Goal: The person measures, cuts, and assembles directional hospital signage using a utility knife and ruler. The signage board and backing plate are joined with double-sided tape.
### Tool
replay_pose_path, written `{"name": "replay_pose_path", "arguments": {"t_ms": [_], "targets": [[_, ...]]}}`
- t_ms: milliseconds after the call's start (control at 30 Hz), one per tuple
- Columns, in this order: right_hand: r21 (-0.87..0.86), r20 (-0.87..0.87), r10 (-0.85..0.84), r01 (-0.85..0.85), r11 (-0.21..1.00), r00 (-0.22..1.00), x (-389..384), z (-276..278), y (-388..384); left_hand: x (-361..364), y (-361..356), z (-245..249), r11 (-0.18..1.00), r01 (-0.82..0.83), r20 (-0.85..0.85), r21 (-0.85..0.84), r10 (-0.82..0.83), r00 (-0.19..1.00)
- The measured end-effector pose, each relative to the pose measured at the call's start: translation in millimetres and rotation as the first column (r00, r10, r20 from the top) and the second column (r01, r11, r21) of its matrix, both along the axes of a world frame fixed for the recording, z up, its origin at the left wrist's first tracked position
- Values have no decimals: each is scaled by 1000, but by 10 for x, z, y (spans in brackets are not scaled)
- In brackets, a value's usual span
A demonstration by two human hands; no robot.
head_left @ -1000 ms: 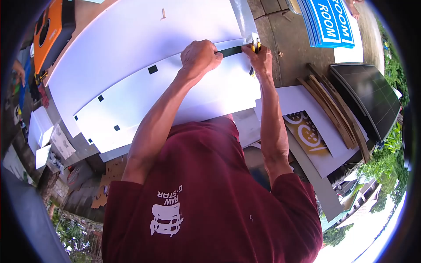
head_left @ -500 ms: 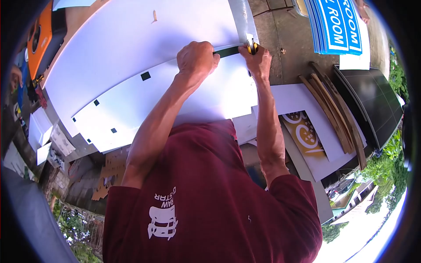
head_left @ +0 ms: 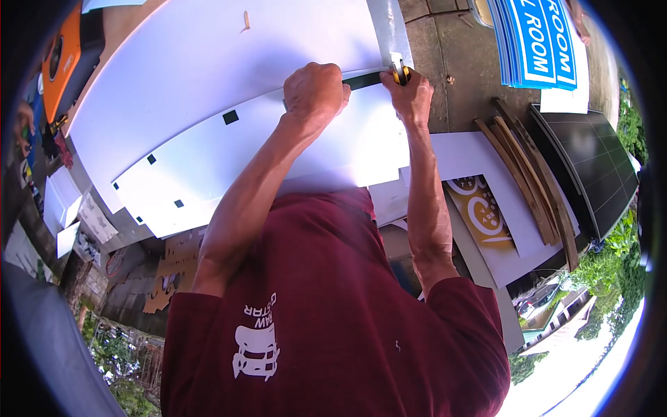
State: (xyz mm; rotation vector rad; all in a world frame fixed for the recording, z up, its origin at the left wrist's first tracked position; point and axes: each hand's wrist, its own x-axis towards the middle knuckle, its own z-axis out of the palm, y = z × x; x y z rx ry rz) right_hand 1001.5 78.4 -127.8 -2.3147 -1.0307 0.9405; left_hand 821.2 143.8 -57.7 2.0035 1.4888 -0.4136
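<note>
A dark green strip (head_left: 364,81) lies stretched between my two hands along the far edge of a white sheet (head_left: 278,149) with small dark squares on it. Its left end is in the closed fingers of my left hand (head_left: 315,90). At the other end, my right hand (head_left: 410,94) is closed, with a yellow and black cutter (head_left: 400,74) in its grip, pointing away from me. The thumb and finger of that hand are right at the strip's end; whether they pinch it is hidden. Beneath the sheet is a larger white board (head_left: 180,76).
Blue and white signs (head_left: 531,42) are stacked at upper right, near another person's hand (head_left: 579,24). Wooden strips (head_left: 524,177), a dark tiled panel (head_left: 590,160) and a gold-and-white printed sheet (head_left: 483,215) lie to the right. An orange object (head_left: 61,62) stands at upper left.
Both hands keep nearly the same hold and place, with only a slight shift. The camera view has moved a little. At far left, another person's hand has shifted slightly.
</note>
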Motion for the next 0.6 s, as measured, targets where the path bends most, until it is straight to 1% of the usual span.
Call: {"name": "replay_pose_path", "arguments": {"t_ms": [100,167,267,367,467,567,600], "targets": [[8,76,6,-6,1000,997,-27,-65,-9,18,-8,-9,1000,2,-6,8,-2,1000],[20,134,1,-4,1000,991,-82,-39,3,30,-27,-17,999,-6,2,48,6,1000],[-79,102,30,-22,997,994,-90,24,40,34,-49,-9,997,-13,15,78,12,1000],[-26,57,-100,102,994,993,-132,110,30,45,-55,12,996,1,-2,88,-1,1000],[-52,-16,-35,35,998,999,-70,84,0,60,-45,54,996,18,-22,87,-16,1000],[-25,35,-21,22,999,999,-85,35,-38,65,-49,59,993,27,-30,113,-24,999],[-48,43,-26,28,998,999,-87,59,-23,71,-55,66,992,30,-31,126,-27,999]]}}
